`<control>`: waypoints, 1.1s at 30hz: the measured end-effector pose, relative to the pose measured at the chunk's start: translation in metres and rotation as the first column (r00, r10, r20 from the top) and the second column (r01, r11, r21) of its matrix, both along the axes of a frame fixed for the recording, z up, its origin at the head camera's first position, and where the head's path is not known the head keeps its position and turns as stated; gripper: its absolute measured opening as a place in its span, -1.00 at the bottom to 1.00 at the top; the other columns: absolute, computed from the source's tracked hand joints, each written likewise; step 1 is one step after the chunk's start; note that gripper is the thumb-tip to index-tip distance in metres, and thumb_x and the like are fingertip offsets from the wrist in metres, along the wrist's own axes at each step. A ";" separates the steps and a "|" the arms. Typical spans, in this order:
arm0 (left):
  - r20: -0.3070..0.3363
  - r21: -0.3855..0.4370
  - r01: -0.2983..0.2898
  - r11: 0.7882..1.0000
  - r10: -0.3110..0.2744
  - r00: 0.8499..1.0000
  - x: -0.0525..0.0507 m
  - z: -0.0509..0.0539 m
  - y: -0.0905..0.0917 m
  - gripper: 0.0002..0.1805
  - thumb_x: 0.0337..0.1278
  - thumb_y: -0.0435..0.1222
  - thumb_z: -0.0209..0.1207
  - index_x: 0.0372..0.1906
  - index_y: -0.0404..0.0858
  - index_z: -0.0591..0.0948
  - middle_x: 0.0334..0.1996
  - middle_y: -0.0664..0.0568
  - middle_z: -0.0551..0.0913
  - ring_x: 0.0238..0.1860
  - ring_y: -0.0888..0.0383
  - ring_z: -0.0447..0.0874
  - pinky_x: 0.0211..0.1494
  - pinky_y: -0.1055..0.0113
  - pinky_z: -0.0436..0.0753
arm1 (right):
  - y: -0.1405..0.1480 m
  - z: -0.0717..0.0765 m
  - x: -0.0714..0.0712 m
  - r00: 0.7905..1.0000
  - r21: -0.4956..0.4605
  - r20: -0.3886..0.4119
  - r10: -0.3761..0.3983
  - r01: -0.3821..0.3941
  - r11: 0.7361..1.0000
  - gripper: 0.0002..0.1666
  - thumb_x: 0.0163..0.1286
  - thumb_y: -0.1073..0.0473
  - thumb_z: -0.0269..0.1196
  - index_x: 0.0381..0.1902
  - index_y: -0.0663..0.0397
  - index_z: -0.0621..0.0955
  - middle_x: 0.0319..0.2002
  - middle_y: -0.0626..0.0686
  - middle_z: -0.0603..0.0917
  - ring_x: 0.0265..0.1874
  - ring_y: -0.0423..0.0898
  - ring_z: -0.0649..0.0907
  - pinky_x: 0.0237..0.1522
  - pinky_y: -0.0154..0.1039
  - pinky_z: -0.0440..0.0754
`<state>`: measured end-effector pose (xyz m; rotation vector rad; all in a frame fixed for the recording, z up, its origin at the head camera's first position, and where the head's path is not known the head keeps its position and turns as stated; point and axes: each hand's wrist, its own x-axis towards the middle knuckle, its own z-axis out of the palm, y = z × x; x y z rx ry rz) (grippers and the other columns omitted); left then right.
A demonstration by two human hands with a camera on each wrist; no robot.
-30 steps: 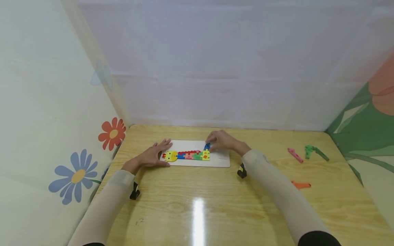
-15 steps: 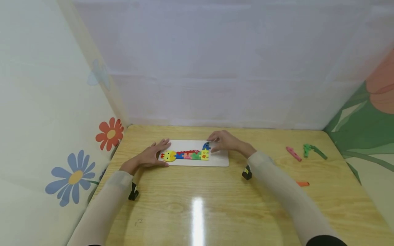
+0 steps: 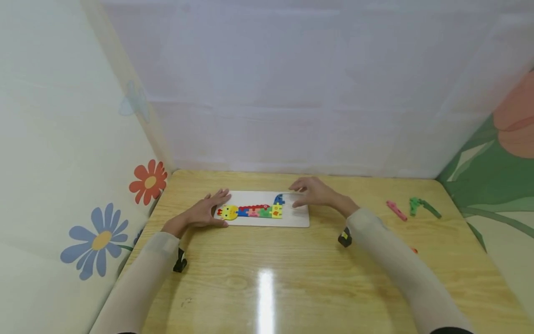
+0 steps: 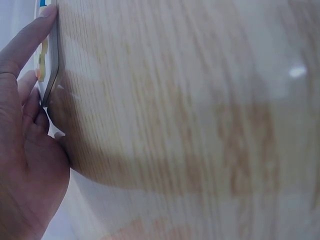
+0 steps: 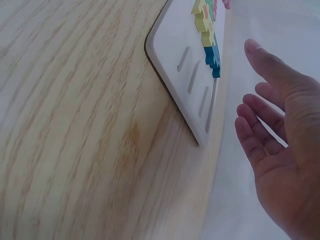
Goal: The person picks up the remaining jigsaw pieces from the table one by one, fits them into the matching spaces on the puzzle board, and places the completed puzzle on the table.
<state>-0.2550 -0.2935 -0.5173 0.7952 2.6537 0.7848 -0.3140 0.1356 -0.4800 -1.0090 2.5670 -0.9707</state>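
Head cam: worktop point(image 3: 233, 260), right sleeve point(image 3: 396, 257) over it, white board point(image 3: 295, 219) near the back with giraffe puzzle point(image 3: 254, 212) on. Left hand point(image 3: 205, 212) is spread on its left end; I'd press lightly against sliding. Right hand point(image 3: 317, 191) hovers loose, holding nothing. Green pieces point(image 3: 413, 206), pink piece point(image 3: 396, 210) lie well right; orange piece point(image 3: 415, 250) barely peeks past that sleeve.

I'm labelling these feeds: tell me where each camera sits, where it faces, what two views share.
Head: worn on the head, facing forward and down at the table, white board and puzzle; sleeves, left hand and right hand show.
Left wrist: worn there, facing mostly table, board's edge upper left; left hand shows.
Right wrist: worn there, facing the board's grooves; right hand shows.
Head and right wrist share the blue end piece.
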 end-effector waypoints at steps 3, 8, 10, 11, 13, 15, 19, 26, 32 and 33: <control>0.004 -0.008 -0.002 1.000 0.002 1.000 0.001 -0.002 0.000 0.18 0.15 0.04 0.51 0.68 -0.37 0.13 0.70 -0.30 -0.05 0.70 -0.32 -0.21 0.65 -0.39 -0.25 | 0.006 -0.001 0.002 1.000 -0.009 -0.008 0.002 -0.002 1.000 -0.27 0.17 0.08 0.65 0.25 0.24 0.68 0.16 0.17 0.74 0.13 0.12 0.73 0.23 0.01 0.71; 0.007 -0.014 -0.006 1.000 0.006 1.000 0.002 -0.005 0.000 0.18 0.15 0.05 0.51 0.68 -0.34 0.13 0.71 -0.28 -0.05 0.71 -0.31 -0.21 0.65 -0.39 -0.25 | 0.016 0.000 0.005 0.999 0.002 -0.037 -0.004 0.004 1.000 -0.25 0.19 0.06 0.63 0.27 0.24 0.66 0.19 0.18 0.73 0.14 0.12 0.72 0.26 0.05 0.69; 0.004 -0.014 -0.006 1.000 0.006 1.000 0.002 -0.006 0.000 0.17 0.16 0.05 0.51 0.68 -0.34 0.13 0.71 -0.28 -0.04 0.71 -0.31 -0.21 0.65 -0.39 -0.24 | 0.021 0.002 0.006 0.999 0.004 -0.050 -0.012 0.012 1.000 -0.25 0.19 0.05 0.63 0.28 0.23 0.66 0.21 0.18 0.72 0.14 0.13 0.72 0.26 0.07 0.68; 0.003 -0.013 -0.006 1.000 0.006 1.000 0.002 -0.006 0.000 0.17 0.16 0.04 0.51 0.68 -0.35 0.13 0.70 -0.28 -0.04 0.71 -0.31 -0.21 0.65 -0.39 -0.24 | 0.024 0.002 0.006 0.998 0.001 -0.057 -0.015 0.015 1.000 -0.25 0.19 0.05 0.63 0.27 0.23 0.67 0.21 0.19 0.72 0.13 0.14 0.72 0.26 0.09 0.68; 0.002 -0.013 -0.004 1.000 0.004 1.000 0.002 -0.005 0.000 0.17 0.16 0.04 0.50 0.68 -0.35 0.13 0.70 -0.29 -0.05 0.70 -0.32 -0.21 0.65 -0.39 -0.24 | 0.029 0.005 0.008 0.998 -0.006 -0.061 -0.023 0.023 1.000 -0.26 0.18 0.05 0.64 0.26 0.24 0.67 0.20 0.21 0.72 0.12 0.18 0.73 0.25 0.13 0.69; 0.001 -0.012 0.000 1.000 0.000 1.000 0.002 -0.005 0.000 0.17 0.17 0.03 0.50 0.68 -0.36 0.12 0.70 -0.30 -0.05 0.70 -0.32 -0.22 0.65 -0.39 -0.24 | 0.034 0.006 0.010 0.997 -0.012 -0.063 -0.032 0.031 0.999 -0.27 0.19 0.06 0.63 0.25 0.25 0.67 0.19 0.22 0.72 0.11 0.21 0.73 0.23 0.16 0.69; -0.006 -0.014 0.003 1.000 -0.003 1.000 0.001 -0.006 0.000 0.16 0.18 0.04 0.49 0.68 -0.35 0.12 0.70 -0.30 -0.05 0.70 -0.33 -0.22 0.65 -0.40 -0.24 | 0.046 0.007 0.015 0.997 -0.023 -0.072 -0.043 0.042 0.999 -0.29 0.21 0.11 0.62 0.25 0.30 0.66 0.19 0.24 0.72 0.11 0.26 0.72 0.22 0.20 0.68; 0.006 0.000 -0.002 1.000 0.002 1.000 0.002 -0.004 -0.002 0.16 0.17 0.02 0.52 0.68 -0.33 0.13 0.71 -0.27 -0.06 0.71 -0.31 -0.24 0.66 -0.37 -0.25 | 0.066 0.007 0.025 0.994 -0.016 -0.104 -0.045 0.043 0.999 -0.30 0.23 0.12 0.61 0.24 0.35 0.65 0.16 0.29 0.72 0.07 0.30 0.73 0.18 0.23 0.70; 0.020 0.015 -0.011 1.000 0.011 1.000 0.001 -0.001 -0.003 0.18 0.13 0.04 0.54 0.68 -0.31 0.15 0.72 -0.23 -0.06 0.72 -0.27 -0.26 0.67 -0.34 -0.26 | 0.084 0.005 0.031 0.989 -0.016 -0.129 -0.075 0.073 0.997 -0.31 0.21 0.13 0.62 0.22 0.35 0.67 0.15 0.30 0.73 0.03 0.28 0.75 0.15 0.22 0.72; 0.021 0.023 -0.010 1.000 0.009 1.000 0.001 -0.001 -0.004 0.18 0.12 0.03 0.55 0.68 -0.32 0.15 0.72 -0.24 -0.06 0.71 -0.28 -0.26 0.67 -0.36 -0.27 | 0.088 0.004 0.033 0.988 -0.013 -0.134 -0.076 0.075 0.997 -0.31 0.21 0.13 0.62 0.22 0.35 0.68 0.15 0.31 0.73 0.03 0.27 0.75 0.15 0.21 0.72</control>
